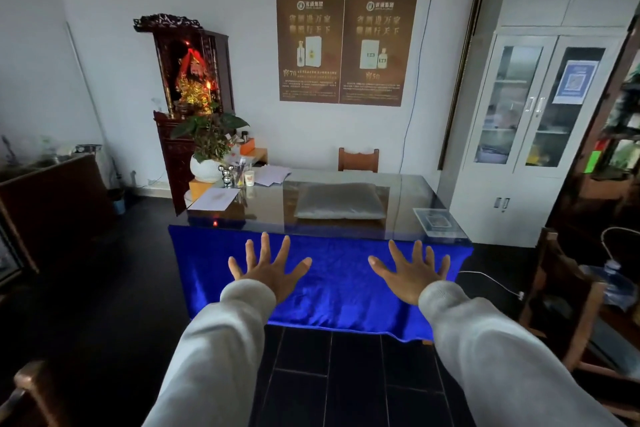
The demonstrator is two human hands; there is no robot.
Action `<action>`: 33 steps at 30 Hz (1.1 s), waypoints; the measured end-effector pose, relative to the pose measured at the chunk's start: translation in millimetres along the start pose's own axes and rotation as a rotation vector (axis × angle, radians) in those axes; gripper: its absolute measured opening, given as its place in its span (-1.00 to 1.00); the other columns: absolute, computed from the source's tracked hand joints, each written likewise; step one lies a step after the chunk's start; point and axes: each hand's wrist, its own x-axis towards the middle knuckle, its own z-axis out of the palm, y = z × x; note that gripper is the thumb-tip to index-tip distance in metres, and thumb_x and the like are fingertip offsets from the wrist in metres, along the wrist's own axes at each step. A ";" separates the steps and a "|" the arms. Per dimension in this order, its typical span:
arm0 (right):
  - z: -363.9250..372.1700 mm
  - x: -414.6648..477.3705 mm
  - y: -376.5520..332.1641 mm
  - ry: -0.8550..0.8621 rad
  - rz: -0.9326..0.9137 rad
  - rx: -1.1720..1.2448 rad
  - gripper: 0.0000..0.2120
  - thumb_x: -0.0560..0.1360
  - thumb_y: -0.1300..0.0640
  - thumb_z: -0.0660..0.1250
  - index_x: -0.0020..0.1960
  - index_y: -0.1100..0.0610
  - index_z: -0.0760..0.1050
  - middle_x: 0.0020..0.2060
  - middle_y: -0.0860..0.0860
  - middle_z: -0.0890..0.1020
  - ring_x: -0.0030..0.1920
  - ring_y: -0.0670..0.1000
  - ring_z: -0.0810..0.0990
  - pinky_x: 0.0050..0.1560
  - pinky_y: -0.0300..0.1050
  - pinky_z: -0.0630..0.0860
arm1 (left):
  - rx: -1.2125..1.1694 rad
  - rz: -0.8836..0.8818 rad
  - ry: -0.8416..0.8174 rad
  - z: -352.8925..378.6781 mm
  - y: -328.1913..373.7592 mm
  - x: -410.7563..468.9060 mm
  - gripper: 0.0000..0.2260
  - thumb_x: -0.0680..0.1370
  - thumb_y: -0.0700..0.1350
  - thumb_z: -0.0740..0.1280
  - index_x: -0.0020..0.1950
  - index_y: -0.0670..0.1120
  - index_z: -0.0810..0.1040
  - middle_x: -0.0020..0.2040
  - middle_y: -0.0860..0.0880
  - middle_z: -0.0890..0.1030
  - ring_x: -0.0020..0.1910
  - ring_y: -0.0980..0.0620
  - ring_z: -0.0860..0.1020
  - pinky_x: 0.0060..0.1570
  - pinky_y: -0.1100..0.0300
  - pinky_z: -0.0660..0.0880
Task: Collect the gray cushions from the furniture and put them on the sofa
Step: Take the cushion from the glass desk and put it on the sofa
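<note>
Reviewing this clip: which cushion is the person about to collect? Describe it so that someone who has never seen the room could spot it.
Find the desk with the glass top and bright blue cloth hanging down its front, in the middle of the room. The gray cushion lies flat on the glass, right of centre, in front of a wooden chair. It is the only soft, plump thing there; its neighbours are papers and a potted plant.

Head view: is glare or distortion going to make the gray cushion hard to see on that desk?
Head view: the glass desk top mirrors the wall posters around the gray cushion, which stays legible; wide-angle bending tilts the cabinet at right; the floor and left side are dim; both the left hand and right hand look sharp, open and empty.
</note>
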 end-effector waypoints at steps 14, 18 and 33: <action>-5.4 286.4 -49.5 -0.021 0.029 0.074 -0.15 0.51 -0.58 -0.16 0.70 -0.24 -0.12 0.70 0.13 -0.15 0.68 0.23 -0.17 0.56 0.37 -0.30 | -0.010 0.003 -0.042 -20.6 10.1 288.5 -0.21 0.45 0.59 -0.13 0.59 0.37 -0.30 0.65 0.06 -0.38 0.62 -0.14 -0.35 0.49 -0.39 -0.24; 9.5 374.0 -57.8 -0.080 0.065 0.069 -0.14 0.53 -0.57 -0.14 0.71 -0.19 -0.12 0.70 0.16 -0.14 0.68 0.25 -0.17 0.55 0.38 -0.29 | 0.025 0.042 -0.080 -5.7 14.4 379.7 -0.20 0.45 0.59 -0.13 0.58 0.35 -0.34 0.63 0.04 -0.44 0.61 -0.16 -0.37 0.48 -0.39 -0.25; 41.9 675.0 -90.8 -0.266 0.217 0.039 -0.10 0.51 -0.58 -0.04 0.70 -0.20 -0.18 0.70 0.14 -0.10 0.68 0.24 -0.07 0.59 0.36 -0.22 | -0.018 -0.077 -0.351 53.8 15.1 708.0 -0.16 0.47 0.55 -0.04 0.59 0.27 -0.37 0.64 0.01 -0.41 0.64 -0.17 -0.30 0.52 -0.37 -0.14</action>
